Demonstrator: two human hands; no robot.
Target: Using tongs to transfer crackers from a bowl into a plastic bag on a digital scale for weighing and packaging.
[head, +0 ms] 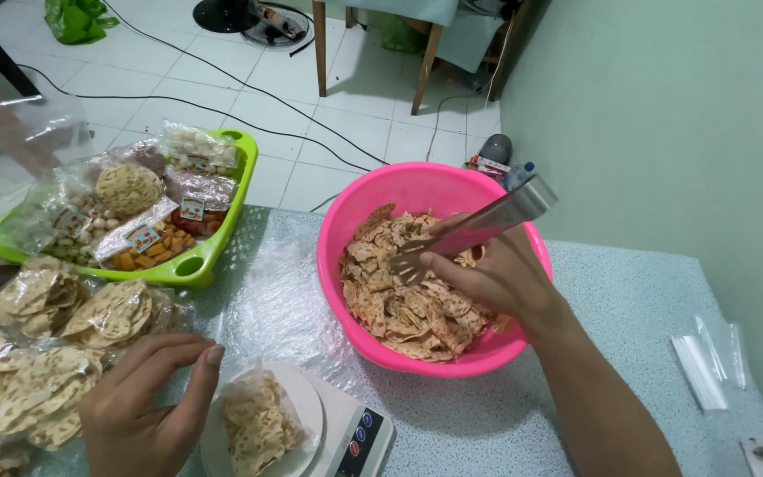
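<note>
Nearest me, my left hand (pixel 139 402) rested open-fingered against the bagged crackers (pixel 256 424) on the scale (pixel 346 433). My right hand (pixel 487 278) gripped metal tongs (pixel 470 231) in the pink basin (pixel 355 212) beyond. Filling, I judged; next needed a measured pinch.

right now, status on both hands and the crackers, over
Right hand gripping metal tongs in pink bowl of crackers. Left hand at open bag of crackers on scale. Nothing between them.
</note>
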